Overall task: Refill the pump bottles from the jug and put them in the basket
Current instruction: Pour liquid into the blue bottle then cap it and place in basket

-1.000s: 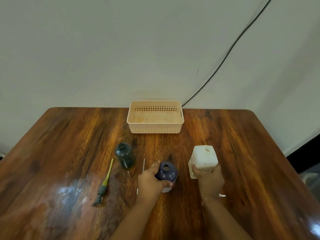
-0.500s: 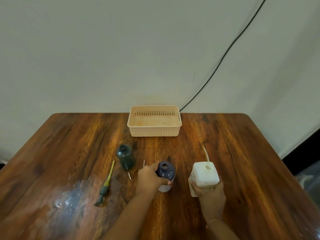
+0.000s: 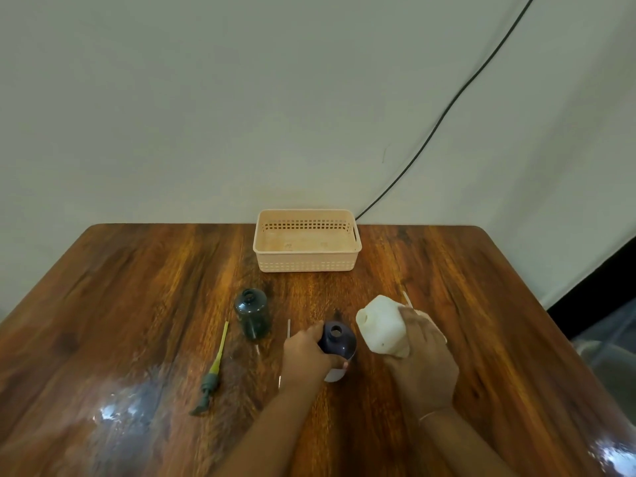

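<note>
1. The wooden bench [image 3: 137, 304] fills the lower half of the view, glossy, with bright glare patches near its front left and front right corners.
2. A pale wall [image 3: 206, 98] rises behind it, and a thin black cable [image 3: 444, 115] runs diagonally down the wall to a spot just behind the basket.
3. The peach plastic basket [image 3: 306, 265] sits at the far middle edge of the bench, with nothing in it that shows.
4. The white jug [image 3: 378, 325] is off the bench and tipped to the left, its top end toward the dark blue bottle; whether anything is pouring cannot be told.
5. The right hand [image 3: 421, 352] is clenched around the jug from the near right side, with a thin bangle at the wrist.
6. The left hand [image 3: 306, 352] is wrapped around the left side of the dark blue bottle, gripping it.
7. The dark blue bottle [image 3: 339, 340] stands upright on the bench, near the middle, with its neck open and a white label low on its body.
8. The dark green bottle [image 3: 253, 313] stands upright and uncapped to the left of it, apart from both hands.
9. A green pump head with a yellow-green tube [image 3: 215, 370] lies flat on the bench, left of the green bottle.
10. A thin pale tube [image 3: 288, 328] lies between the two bottles, partly hidden by the left hand.
</note>
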